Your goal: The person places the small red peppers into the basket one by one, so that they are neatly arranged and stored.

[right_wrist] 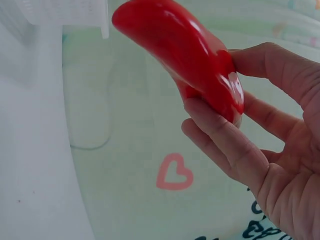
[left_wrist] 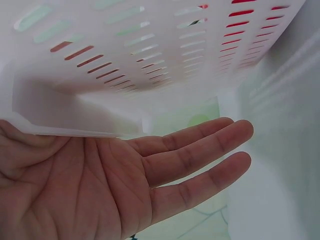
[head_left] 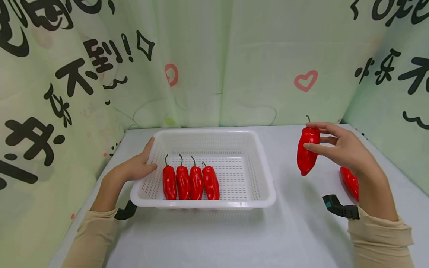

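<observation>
In the head view my right hand [head_left: 342,147] holds a glossy red chili pepper [head_left: 308,150] above the table, right of the basket. Thumb and fingers pinch its stem end; its curved stem points up and its tip hangs down. The right wrist view also shows this pepper [right_wrist: 175,45] between thumb and fingers. At the left side of a white plastic basket [head_left: 258,204], my left hand [head_left: 139,165] grips the rim, thumb over it. Its fingers [left_wrist: 195,155] extend along the outside. Several red peppers [head_left: 190,182] lie side by side in the basket's left half, stems away from me.
Another red pepper [head_left: 349,182] lies on the white table [head_left: 201,238] at right, partly hidden by my right wrist. A pale green curtain [head_left: 254,74] with black lettering and red hearts surrounds the table's back and sides. Dark bands [head_left: 340,207] sit at both wrists.
</observation>
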The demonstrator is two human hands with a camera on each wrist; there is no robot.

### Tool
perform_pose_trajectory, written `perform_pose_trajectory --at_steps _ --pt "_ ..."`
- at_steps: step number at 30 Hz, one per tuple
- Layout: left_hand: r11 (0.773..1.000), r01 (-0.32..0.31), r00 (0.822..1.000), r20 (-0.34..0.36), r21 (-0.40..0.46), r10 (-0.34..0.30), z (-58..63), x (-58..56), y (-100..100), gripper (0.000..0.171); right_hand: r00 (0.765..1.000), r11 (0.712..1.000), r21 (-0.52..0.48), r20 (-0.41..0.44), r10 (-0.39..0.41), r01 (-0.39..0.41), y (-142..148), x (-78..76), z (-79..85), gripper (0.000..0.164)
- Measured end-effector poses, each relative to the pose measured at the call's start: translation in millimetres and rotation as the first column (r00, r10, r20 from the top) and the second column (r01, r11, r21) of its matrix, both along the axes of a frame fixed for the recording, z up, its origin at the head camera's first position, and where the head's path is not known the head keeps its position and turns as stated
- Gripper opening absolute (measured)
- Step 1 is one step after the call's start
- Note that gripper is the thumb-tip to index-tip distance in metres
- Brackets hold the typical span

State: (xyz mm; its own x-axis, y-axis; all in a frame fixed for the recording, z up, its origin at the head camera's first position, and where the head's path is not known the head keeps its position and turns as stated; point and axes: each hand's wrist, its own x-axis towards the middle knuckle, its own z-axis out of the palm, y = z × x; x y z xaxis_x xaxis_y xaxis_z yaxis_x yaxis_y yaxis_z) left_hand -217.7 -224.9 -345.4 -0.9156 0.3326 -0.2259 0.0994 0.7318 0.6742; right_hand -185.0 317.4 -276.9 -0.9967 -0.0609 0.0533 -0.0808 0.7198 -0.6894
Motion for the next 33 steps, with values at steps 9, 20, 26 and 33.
perform_pose_trajectory --at_steps 9,20,26,33 --pt "1.0 0.003 1.0 -0.001 0.001 -0.003 0.5 1.6 -1 0.095 0.999 0.999 -0.024 -0.042 0.03 -0.031 -12 3.1 0.7 0.073" --pt "1.0 -0.006 1.0 0.001 0.004 0.006 0.1 0.9 -1 0.095 0.992 0.994 -0.033 -0.085 0.097 -0.1 -33 5.5 -1.0 0.067" --pt "1.0 -0.005 1.0 -0.005 0.005 0.005 0.1 0.0 -2 0.095 0.983 0.988 -0.062 -0.125 0.135 -0.144 -43 7.9 0.7 0.066" --pt "1.0 -0.017 1.0 0.003 0.004 0.017 -2.8 -0.7 -1 0.096 0.976 0.981 -0.091 -0.149 0.157 -0.172 -55 11.4 0.3 0.064"
